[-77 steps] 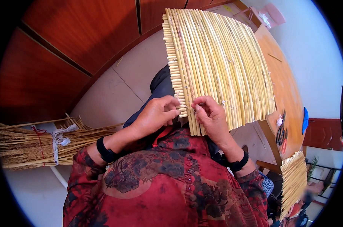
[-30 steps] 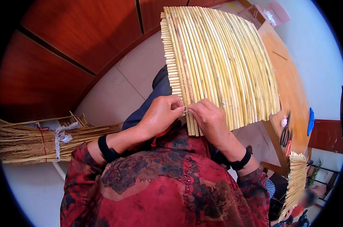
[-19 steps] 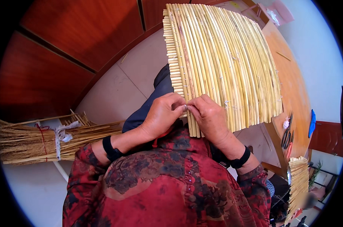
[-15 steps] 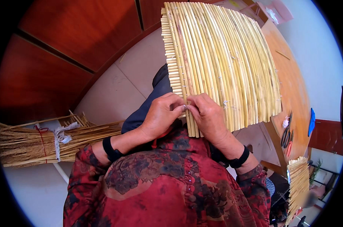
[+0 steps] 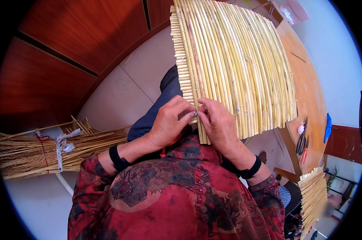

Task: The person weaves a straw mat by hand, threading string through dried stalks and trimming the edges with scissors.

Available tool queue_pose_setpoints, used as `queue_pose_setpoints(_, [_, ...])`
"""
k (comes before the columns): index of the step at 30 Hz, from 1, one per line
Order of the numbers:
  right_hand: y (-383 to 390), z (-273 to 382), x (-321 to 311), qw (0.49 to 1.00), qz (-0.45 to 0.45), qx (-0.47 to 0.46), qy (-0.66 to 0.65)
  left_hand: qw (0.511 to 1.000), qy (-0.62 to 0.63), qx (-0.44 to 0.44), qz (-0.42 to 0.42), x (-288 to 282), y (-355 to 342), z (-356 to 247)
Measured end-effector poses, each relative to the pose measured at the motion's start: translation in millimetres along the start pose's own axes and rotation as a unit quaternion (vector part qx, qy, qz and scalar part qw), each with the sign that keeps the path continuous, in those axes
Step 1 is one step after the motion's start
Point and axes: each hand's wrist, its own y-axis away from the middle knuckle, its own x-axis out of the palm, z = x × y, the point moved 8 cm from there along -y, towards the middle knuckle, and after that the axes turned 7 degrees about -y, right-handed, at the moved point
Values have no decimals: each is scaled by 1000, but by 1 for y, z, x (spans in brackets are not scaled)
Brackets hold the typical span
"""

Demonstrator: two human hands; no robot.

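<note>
A large mat of straw-coloured reed rods [image 5: 237,68] lies over my dark-trousered legs, with short crosswise rod ends along its left edge and small white ties across it. My left hand [image 5: 171,122] pinches at a small white thread [image 5: 194,113] by the lower left edge of the mat. Opposite it, my right hand [image 5: 217,124] also has its fingertips pinched on that spot, almost touching the left ones. What exactly each fingertip grips of the thread is too small to tell.
A tied bundle of plumed reeds [image 5: 37,152] lies at left beside a red-brown cabinet [image 5: 77,40]. At right, a wooden table [image 5: 309,96] holds black scissors [image 5: 302,140], a red-handled tool [image 5: 305,155] and a blue cloth [image 5: 327,128]. Another reed mat [image 5: 313,196] is at lower right, near a blurred person [image 5: 324,212].
Since the oldest frame, my hands have drawn together and my right fingertips have closed in on the tie. The mat appears slightly higher in view. The last half second shows little movement.
</note>
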Motion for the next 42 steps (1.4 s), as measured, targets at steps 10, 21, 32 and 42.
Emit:
queue_pose_setpoints(10, [2, 15, 5, 993, -4, -101, 67, 993, -60, 91, -43, -2, 1, -10])
queue_pose_setpoints(21, [3, 9, -1, 998, -39, -58, -1, 990, -107, 90, -17, -1, 0, -11])
queue_pose_setpoints(32, [17, 4, -10, 998, -37, -42, -19, 998, -57, 4, 32, 1, -4, -5])
queue_pose_setpoints(42, [18, 9, -3, 997, -33, -51, 45, 994, -43, -72, 68, 6, -3, 2])
